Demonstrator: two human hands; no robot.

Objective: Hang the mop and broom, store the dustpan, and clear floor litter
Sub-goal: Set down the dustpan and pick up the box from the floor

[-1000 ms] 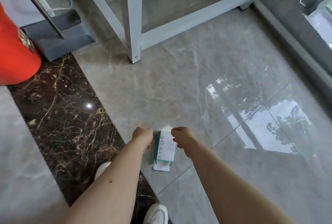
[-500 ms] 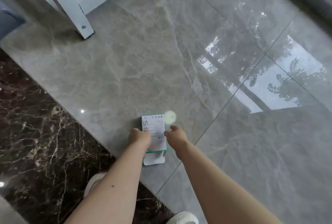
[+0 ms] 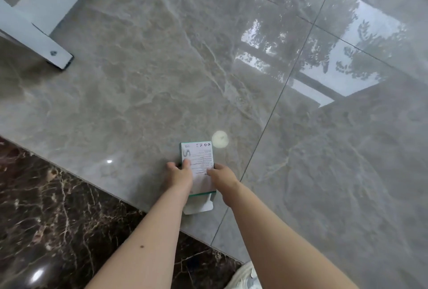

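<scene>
A small white carton with green edges lies flat on the grey floor tile, its open flap toward me. My left hand grips its left side with the thumb on top. My right hand pinches its right edge. A round white disc lies on the tile just beyond the carton's far right corner, apart from both hands. The mop, broom and dustpan are out of view.
A white furniture leg stands on the floor at the upper left. A dark brown marble strip runs along the lower left. My white shoe shows at the bottom edge. Window reflections glare on the tiles at right.
My view has dropped closer to the floor, so the red bin and grey dustpan left the frame. Both hands have closed onto the carton's sides.
</scene>
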